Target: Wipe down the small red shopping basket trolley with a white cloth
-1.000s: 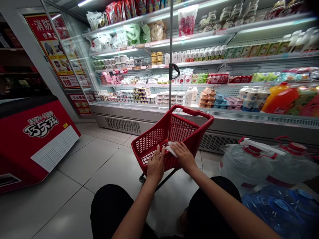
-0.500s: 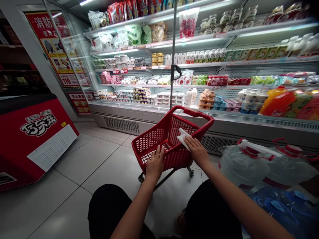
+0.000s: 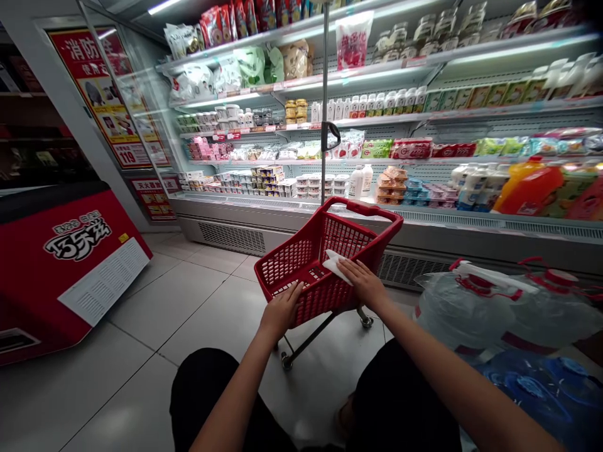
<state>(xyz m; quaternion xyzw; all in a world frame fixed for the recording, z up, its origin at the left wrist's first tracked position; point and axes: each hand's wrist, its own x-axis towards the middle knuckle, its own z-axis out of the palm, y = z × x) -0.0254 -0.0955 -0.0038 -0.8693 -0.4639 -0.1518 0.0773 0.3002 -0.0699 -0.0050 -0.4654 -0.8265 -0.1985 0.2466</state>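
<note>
A small red plastic shopping cart (image 3: 330, 295) with lattice walls and a looped handle stands on wheels in front of my knees. Over the near corner of its rim lies my left hand (image 3: 282, 309), fingers curled across the edge and gripping it. A folded white cloth (image 3: 335, 263) is pressed by my right hand (image 3: 362, 280) against the near side rim, closer to the handle. Part of the cloth sticks out past the fingertips over the basket; the rest is hidden under the fingers. The basket's slotted floor shows.
An open refrigerated display case (image 3: 226, 233) full of dairy and drinks runs behind the cart. Large water jugs (image 3: 475, 307) stand close on the right, some blue ones (image 3: 527, 389) lower down. On the left is a red freezer (image 3: 80, 276); pale floor tiles (image 3: 202, 307) lie between.
My right hand and the cloth have slid slightly left along the rim. My left hand has shifted left and down. The cart has turned a little, its near wheel now lower.
</note>
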